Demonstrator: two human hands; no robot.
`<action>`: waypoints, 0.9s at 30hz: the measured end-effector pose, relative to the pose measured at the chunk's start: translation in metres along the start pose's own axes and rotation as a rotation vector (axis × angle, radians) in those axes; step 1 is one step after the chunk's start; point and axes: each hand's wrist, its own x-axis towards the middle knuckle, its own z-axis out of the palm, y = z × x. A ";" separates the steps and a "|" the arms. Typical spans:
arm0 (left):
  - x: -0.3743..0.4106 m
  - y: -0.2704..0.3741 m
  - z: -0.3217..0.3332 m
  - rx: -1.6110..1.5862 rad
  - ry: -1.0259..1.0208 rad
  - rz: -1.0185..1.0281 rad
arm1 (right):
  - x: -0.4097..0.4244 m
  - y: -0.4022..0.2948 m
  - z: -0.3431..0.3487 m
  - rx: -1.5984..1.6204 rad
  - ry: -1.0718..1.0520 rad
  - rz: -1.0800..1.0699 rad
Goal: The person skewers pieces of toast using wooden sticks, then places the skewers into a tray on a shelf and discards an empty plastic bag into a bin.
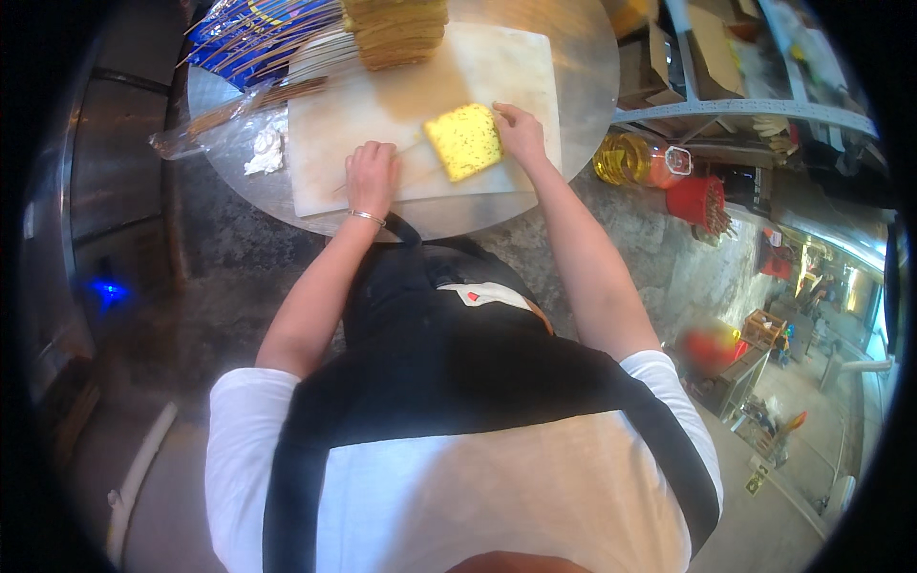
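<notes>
A square yellow slice of food with dark specks [464, 142] lies on a white cutting board [322, 172]. Thin skewers [415, 147] run from its left side towards my left hand [371, 175], whose curled fingers rest over them; whether they grip is unclear. At the slice's right edge is my right hand [519, 132], fingers bent beside it, with its hold unclear. Towards the back of the board stands a stack of similar yellow-brown slices [397, 36], with many wooden skewers [315, 36] sticking out to the left.
The round metal table [587, 64] carries a blue package [243, 50], a clear plastic bag of skewers [215, 122] and a crumpled white item [265, 152]. To the right are a metal shelf [738, 107], a jug of yellow liquid [623, 159] and a red container of sticks [691, 200].
</notes>
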 end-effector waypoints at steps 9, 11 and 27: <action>0.006 -0.013 0.020 -0.214 -0.010 0.016 | 0.003 -0.008 0.008 -0.026 -0.082 0.140; 0.004 -0.014 0.022 -0.226 -0.014 0.001 | 0.002 -0.009 0.009 -0.030 -0.078 0.144; -0.012 0.007 -0.014 0.124 -0.288 0.165 | -0.016 0.035 -0.048 0.406 0.065 0.422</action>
